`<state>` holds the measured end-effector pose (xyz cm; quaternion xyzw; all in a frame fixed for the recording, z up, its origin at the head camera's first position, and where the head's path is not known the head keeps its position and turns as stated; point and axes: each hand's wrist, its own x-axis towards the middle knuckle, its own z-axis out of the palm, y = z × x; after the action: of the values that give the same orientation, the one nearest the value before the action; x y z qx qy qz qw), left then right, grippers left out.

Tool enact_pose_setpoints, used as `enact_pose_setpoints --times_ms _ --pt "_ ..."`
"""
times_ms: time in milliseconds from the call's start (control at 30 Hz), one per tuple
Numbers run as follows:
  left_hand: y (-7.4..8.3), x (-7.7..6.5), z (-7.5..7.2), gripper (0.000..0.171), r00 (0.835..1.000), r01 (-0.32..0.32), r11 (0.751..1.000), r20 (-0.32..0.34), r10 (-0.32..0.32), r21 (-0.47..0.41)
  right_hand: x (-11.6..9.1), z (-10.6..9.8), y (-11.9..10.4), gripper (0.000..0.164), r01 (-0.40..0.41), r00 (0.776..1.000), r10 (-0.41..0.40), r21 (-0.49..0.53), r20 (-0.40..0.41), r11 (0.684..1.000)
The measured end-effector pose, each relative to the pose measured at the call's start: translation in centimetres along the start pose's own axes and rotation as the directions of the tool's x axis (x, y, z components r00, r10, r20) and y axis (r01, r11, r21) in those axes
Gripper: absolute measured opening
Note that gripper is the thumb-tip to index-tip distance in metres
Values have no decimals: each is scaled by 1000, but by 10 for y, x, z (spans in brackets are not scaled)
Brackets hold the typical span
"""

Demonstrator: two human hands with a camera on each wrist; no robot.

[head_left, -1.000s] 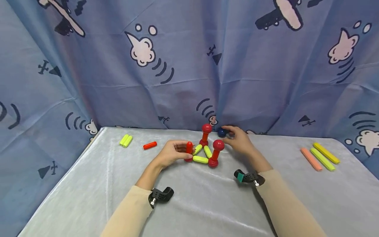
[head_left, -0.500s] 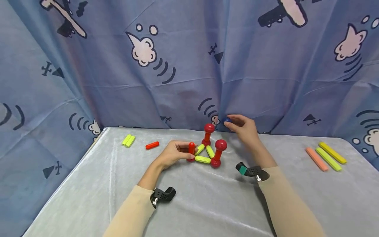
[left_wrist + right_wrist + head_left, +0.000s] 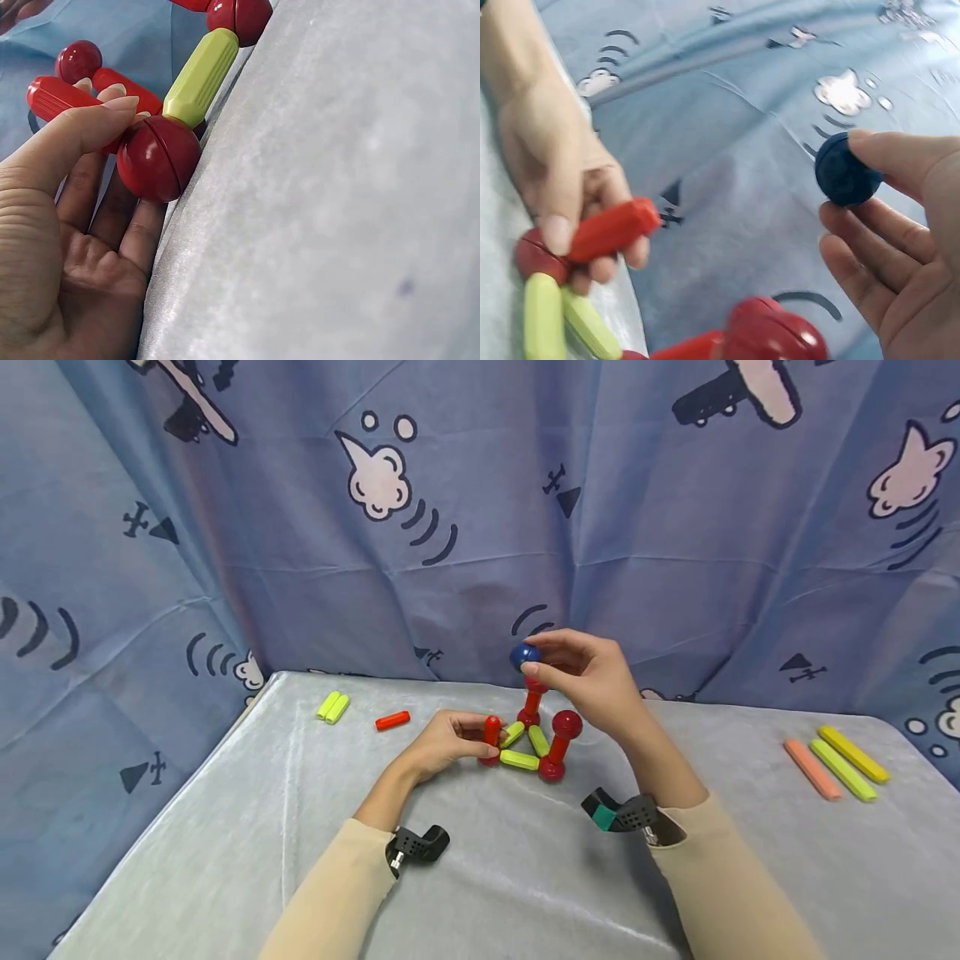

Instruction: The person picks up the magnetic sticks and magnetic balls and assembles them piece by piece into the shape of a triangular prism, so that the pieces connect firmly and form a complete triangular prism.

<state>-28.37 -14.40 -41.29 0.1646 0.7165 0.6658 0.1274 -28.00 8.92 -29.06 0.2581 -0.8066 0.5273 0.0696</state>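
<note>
Blue ball: in the air above the frame, overlapping the far red ball in the head view; whether the two touch, I cannot tell
Right hand: narrow pinch on the blue ball, thumb to one side, fingers to the other
Bare-topped red rod: upright at the frame's left corner, rising from a base ball, nothing on its upper end
Left hand: thumb and fingers closed about that rod near its foot, apparently steadying it
Step in hand: seemingly carrying the blue ball over to cap the third upright, since the far one and the near right one, under its red ball, are already topped
Next move calls for: probably passing clear of the far red ball, then lowering onto the bare rod end, well centred, with the left hand's hold firm
Outlying pieces: loose red rod and short yellow-green pair to the left; orange stick, lime stick and yellow stick well off to the right
</note>
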Motion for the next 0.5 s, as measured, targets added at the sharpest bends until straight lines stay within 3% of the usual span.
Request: enact_pose_setpoints --times_ms 233,367,500 --pt "-1 -1 -1 43 1000 -23 999 17 23 -22 -3 26 -3 30 42 993 -24 -155 116 987" --pt "-1 -1 -1 42 999 -29 999 27 29 -26 -4 31 -1 29 103 983 -70 -191 172 976" --pt "-1 -1 -1 41 999 -28 1000 25 28 -15 -4 34 0 28 122 973 -66 -248 223 961"
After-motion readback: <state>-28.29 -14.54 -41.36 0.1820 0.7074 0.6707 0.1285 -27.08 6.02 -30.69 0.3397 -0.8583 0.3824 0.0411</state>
